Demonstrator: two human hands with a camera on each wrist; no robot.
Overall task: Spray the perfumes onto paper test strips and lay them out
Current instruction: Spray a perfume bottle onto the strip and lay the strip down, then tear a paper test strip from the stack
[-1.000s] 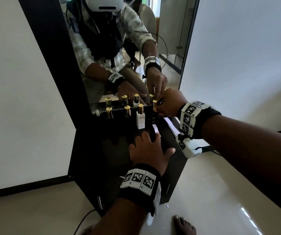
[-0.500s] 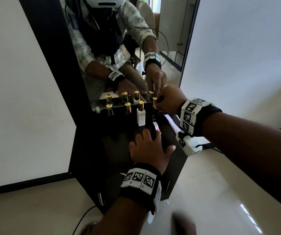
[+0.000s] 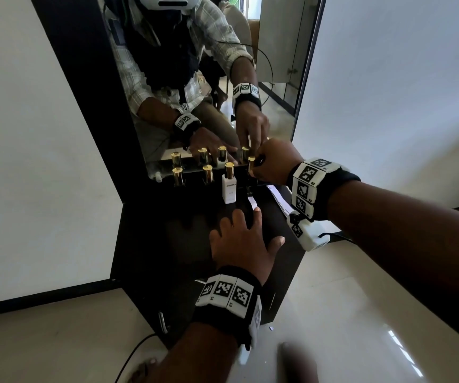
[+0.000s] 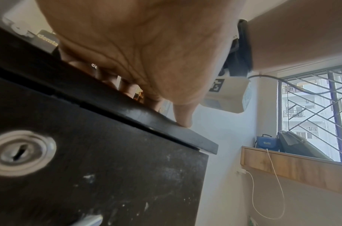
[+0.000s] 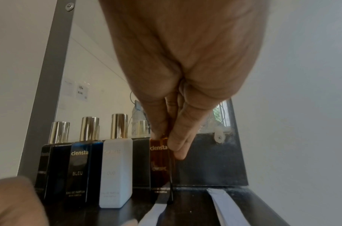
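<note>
An amber perfume bottle (image 3: 250,186) with a gold cap (image 3: 251,161) stands rightmost in a row against the mirror. My right hand (image 3: 256,168) pinches it around the neck; in the right wrist view the fingertips (image 5: 178,151) lie on the bottle's (image 5: 159,162) shoulders and hide the cap. My left hand (image 3: 239,225) lies flat with spread fingers on the black cabinet top (image 3: 184,228). Its index fingertip touches the near end of a white paper strip (image 3: 251,202) that lies in front of the amber bottle. The same strip (image 5: 153,214) shows in the right wrist view.
A white bottle (image 3: 229,189) and two dark bottles (image 3: 208,174) (image 3: 178,176) with gold caps stand left of the amber one. A stack of paper strips (image 3: 278,199) lies at the cabinet's right edge. The mirror (image 3: 195,78) rises directly behind the bottles.
</note>
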